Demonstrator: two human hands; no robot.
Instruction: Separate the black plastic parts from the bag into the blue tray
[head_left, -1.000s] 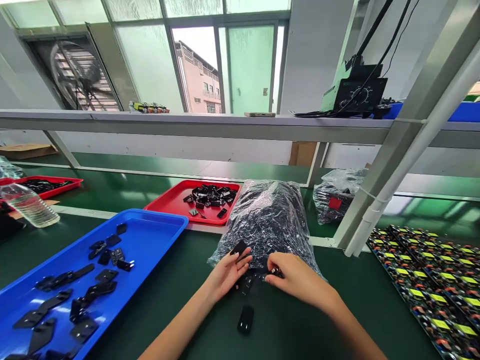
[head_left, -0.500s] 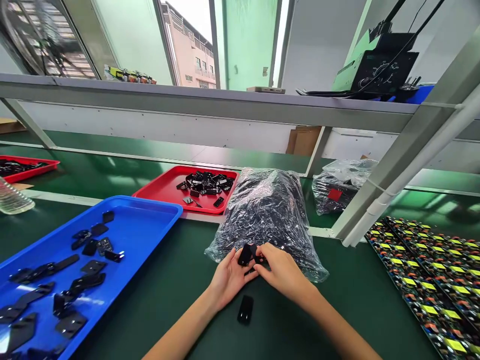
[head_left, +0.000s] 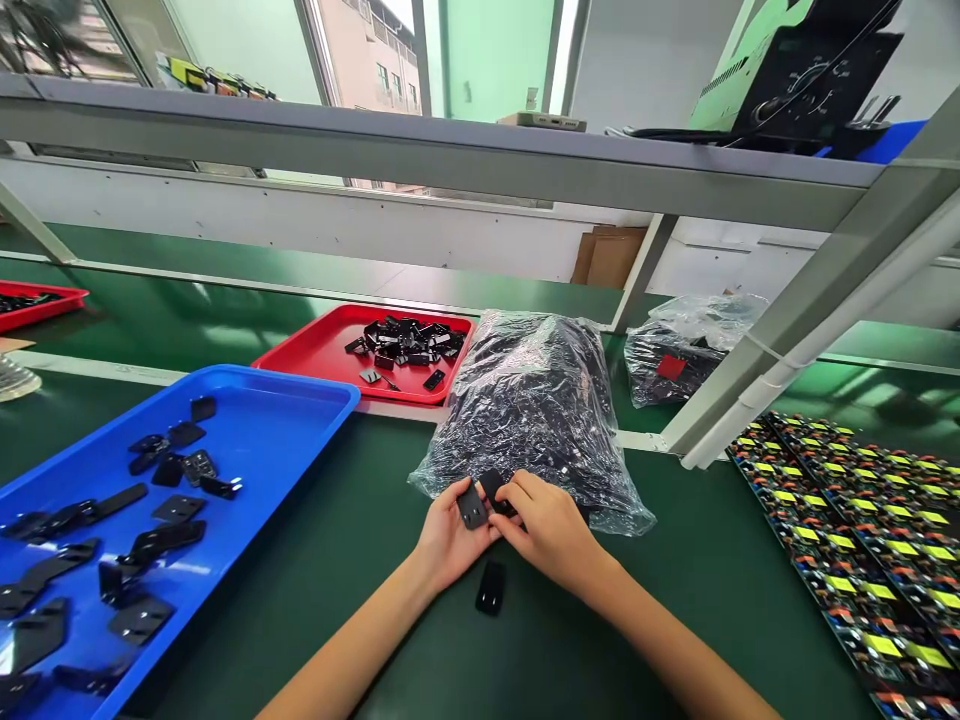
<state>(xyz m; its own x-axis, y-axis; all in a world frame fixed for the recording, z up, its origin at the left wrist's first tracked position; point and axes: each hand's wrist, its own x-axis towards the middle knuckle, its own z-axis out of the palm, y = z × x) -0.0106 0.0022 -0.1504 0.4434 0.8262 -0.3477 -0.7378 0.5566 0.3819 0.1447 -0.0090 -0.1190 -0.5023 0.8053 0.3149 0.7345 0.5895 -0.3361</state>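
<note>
Foremost, a glossy black piece (head_left: 490, 588) lies alone on the green worktop (head_left: 420, 660), nearer the person than either hand. Beyond it, the left hand (head_left: 450, 540), palm up and half curled, supports a slotted black piece (head_left: 472, 507), its thumb set along one edge. The right hand (head_left: 551, 520) is closed to a pinch on a dark piece (head_left: 493, 485) just beside the slotted one; its fingers cover much of that piece, so from where I stand its outline cannot be told. By their look, these pieces are light, stiff moulded plastic: hard to bend, a little slippery on the polished faces and apt to show scratches or prints. The long side edges would seem the soundest place to take hold.

Directly behind the hands slumps a dark-filled clear bag (head_left: 532, 410), probably soft and shifting. To the left, a blue tray (head_left: 277, 430) carries scattered black parts (head_left: 180, 508); to the right lie rows of circuit boards (head_left: 862, 540) marked with yellow. Farther back, a red tray (head_left: 322, 352) holds a heap of small parts (head_left: 409, 340), and a second bag (head_left: 697, 335) sits beside the post (head_left: 810, 300). The worktop is smooth and catches window light in pale streaks. Above it runs a grey shelf (head_left: 420, 155) bearing a dialled instrument (head_left: 802, 85); farthest off, windows (head_left: 495, 60) admit a view of a pale building (head_left: 375, 70).
</note>
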